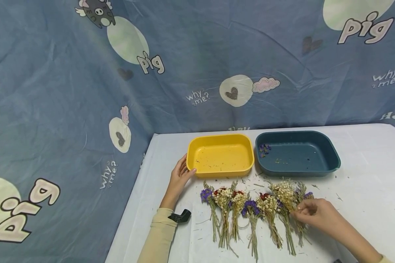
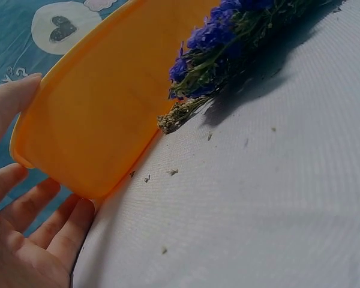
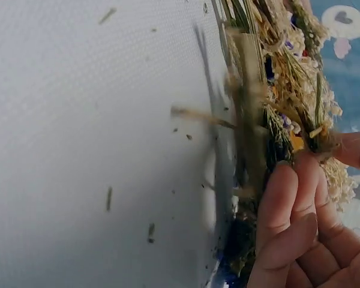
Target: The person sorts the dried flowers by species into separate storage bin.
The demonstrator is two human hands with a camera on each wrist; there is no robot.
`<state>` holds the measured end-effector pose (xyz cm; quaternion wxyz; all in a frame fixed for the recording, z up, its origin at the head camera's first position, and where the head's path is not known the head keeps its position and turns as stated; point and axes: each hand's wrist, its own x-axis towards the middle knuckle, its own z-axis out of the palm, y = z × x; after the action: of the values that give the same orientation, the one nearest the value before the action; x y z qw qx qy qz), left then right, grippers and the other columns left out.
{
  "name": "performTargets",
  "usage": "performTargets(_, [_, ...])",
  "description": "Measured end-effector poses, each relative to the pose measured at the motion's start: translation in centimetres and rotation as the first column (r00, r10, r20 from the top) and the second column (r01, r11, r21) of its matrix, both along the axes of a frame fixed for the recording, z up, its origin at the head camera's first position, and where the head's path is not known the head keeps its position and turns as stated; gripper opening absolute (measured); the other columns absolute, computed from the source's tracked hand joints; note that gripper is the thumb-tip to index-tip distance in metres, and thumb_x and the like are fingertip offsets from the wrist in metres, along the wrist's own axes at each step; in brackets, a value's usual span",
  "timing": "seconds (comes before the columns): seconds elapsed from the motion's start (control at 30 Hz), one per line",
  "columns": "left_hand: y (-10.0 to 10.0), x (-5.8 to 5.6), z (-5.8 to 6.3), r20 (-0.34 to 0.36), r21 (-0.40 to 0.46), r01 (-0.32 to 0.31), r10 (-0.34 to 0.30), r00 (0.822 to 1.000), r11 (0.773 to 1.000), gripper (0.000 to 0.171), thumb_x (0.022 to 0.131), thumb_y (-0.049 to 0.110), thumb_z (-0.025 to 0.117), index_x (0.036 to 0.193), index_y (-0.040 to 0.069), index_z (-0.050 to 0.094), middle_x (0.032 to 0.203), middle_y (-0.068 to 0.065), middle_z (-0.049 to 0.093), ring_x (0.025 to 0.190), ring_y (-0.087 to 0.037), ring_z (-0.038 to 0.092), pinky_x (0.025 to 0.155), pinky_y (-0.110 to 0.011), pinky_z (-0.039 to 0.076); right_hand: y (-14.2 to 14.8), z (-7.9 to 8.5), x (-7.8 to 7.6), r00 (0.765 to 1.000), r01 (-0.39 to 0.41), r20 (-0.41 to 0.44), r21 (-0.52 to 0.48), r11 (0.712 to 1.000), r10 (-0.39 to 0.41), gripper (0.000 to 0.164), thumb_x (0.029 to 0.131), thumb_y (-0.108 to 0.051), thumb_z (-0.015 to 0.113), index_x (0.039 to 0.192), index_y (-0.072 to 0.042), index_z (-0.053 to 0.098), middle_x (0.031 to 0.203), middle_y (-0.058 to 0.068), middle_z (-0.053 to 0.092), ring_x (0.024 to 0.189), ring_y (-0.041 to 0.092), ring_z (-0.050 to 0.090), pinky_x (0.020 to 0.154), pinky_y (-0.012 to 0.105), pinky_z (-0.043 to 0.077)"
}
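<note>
My left hand [image 1: 180, 176] holds the front left corner of a yellow plastic tray [image 1: 224, 173], with the thumb at its front and the fingers along its outer side. Small bits of plant lie inside that tray. In front of the trays, several small bunches of dried flowers [image 1: 224, 197] lie in a row, stems toward me. At the row's right end, my right hand [image 1: 317, 213] pinches a cream dried flower bunch [image 1: 284, 195] near its stems. The right wrist view shows its fingertips [image 3: 309, 161] close against the stems; what lies behind them is hidden.
To the right of the yellow tray stands a dark blue tray [image 1: 297, 172] with loose purple flowers [image 1: 264, 149] in its left end. Stem scraps litter the white tablecloth [image 1: 365, 164]. A printed blue cloth [image 1: 191, 65] hangs behind and at the left.
</note>
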<state>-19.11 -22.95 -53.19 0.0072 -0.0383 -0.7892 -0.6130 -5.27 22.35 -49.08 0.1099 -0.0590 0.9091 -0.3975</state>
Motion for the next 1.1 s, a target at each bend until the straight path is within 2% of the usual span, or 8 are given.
performTargets(0.07, [0.0,0.0,0.0,-0.002,-0.003,0.000,0.000,1.000,1.000,0.075,0.095,0.033,0.077,0.159,0.032,0.038,0.161,0.003,0.045,0.147,-0.022,0.047,0.122,-0.037,0.043,0.0,0.0,0.1,1.000,0.003,0.012,-0.023,1.000,-0.003,0.018,0.090,-0.026,0.079,0.084,-0.010,0.073,0.074,-0.006,0.068,0.068,-0.003,0.060,0.058,0.021,0.051])
performTargets(0.27, [-0.2,0.2,-0.1,0.002,0.005,-0.006,0.006,1.000,1.000,0.075,0.095,0.031,0.077,0.159,0.030,0.038,0.161,0.001,0.046,0.147,-0.024,0.048,0.121,-0.036,0.044,0.4,-0.2,0.2,0.993,0.019,0.121,-0.188,0.982,0.004,0.024,0.096,-0.026,0.074,0.097,-0.002,0.073,0.084,0.003,0.077,0.071,0.002,0.068,0.057,0.027,0.060])
performTargets(0.43, [-0.2,0.4,0.1,0.015,0.005,-0.011,0.011,1.000,1.000,0.074,0.095,0.030,0.077,0.159,0.031,0.039,0.161,0.002,0.046,0.147,-0.023,0.047,0.119,-0.034,0.045,0.7,-0.3,0.4,0.989,0.050,0.151,-0.276,0.960,-0.008,0.026,0.098,-0.024,0.072,0.104,0.002,0.073,0.087,0.001,0.080,0.069,0.009,0.071,0.059,0.030,0.062])
performTargets(0.57, [-0.1,0.3,0.2,0.008,0.006,-0.003,0.003,1.000,1.000,0.074,0.095,0.032,0.077,0.158,0.033,0.040,0.160,0.004,0.047,0.147,-0.021,0.047,0.120,-0.033,0.044,1.1,0.0,0.5,0.976,0.119,0.211,-0.340,0.933,-0.047,0.026,0.099,-0.021,0.071,0.107,0.004,0.072,0.089,-0.001,0.081,0.064,0.014,0.070,0.061,0.032,0.062])
performTargets(0.73, [0.0,0.1,0.2,-0.004,0.001,0.008,-0.008,1.000,1.000,0.074,0.095,0.032,0.077,0.158,0.033,0.039,0.160,0.005,0.047,0.147,-0.021,0.048,0.121,-0.034,0.043,1.0,0.5,0.4,0.961,0.175,0.264,-0.371,0.912,-0.077,0.025,0.100,-0.022,0.070,0.107,0.001,0.072,0.086,-0.001,0.080,0.062,0.011,0.063,0.062,0.030,0.059])
performTargets(0.93, [-0.1,0.2,0.2,-0.009,0.021,0.023,-0.023,1.000,1.000,0.072,0.096,0.027,0.075,0.159,0.030,0.039,0.161,0.000,0.046,0.148,-0.025,0.046,0.121,-0.039,0.044,1.0,1.1,0.4,0.968,0.160,0.242,-0.386,0.909,-0.068,0.020,0.101,-0.019,0.067,0.105,-0.001,0.073,0.082,-0.006,0.078,0.068,0.006,0.061,0.060,0.027,0.054])
performTargets(1.1, [-0.1,0.2,0.2,-0.001,0.022,0.016,-0.015,1.000,1.000,0.071,0.096,0.030,0.076,0.157,0.034,0.040,0.160,0.004,0.047,0.147,-0.021,0.047,0.121,-0.038,0.045,1.3,1.2,0.3,0.981,0.123,0.187,-0.427,0.896,-0.046,0.014,0.102,-0.013,0.063,0.101,-0.005,0.074,0.073,-0.013,0.071,0.064,0.005,0.057,0.055,0.030,0.047])
